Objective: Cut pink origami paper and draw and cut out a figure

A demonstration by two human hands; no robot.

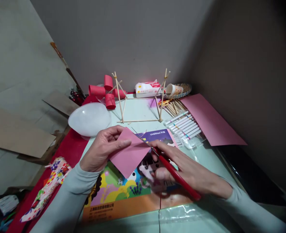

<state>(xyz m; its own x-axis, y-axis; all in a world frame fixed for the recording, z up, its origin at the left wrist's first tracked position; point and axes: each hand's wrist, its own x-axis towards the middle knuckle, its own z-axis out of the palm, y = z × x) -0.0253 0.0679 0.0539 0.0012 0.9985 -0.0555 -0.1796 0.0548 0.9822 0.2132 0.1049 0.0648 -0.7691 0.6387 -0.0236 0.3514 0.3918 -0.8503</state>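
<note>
Pink paper: I see a square piece of pink paper (pixel 132 158) turned like a diamond, held up in front of the printed sheet.
Left hand: The left hand (pixel 104 149) grips its left side, thumb pressed flat on the face.
Right hand: The right hand (pixel 186 165) is closed around long scissors with a red handle and thin metal blades (pixel 174 174).
Blades: They lie along the paper's upper right edge; I cannot tell how far they are parted.
Step in hand: I judge it to be cutting, or lining up a cut, along that edge.
Next move: From here I think it calls for a steady left thumb, kept clear of the blades, and a slow squeeze on the right.
Printed sheet: The purple, green and orange cartoon sheet (pixel 114 208) reads "yuanhao" at its top, followed by Chinese characters; the line on the orange band ends in 有限公司, the rest being too soft for me.
Markers: Beside the bagged white marker pens (pixel 185 126), a white label shows what looks like "yuan".
Tissue packet: The white and red packet (pixel 146 90) carries print I cannot make out.
</note>
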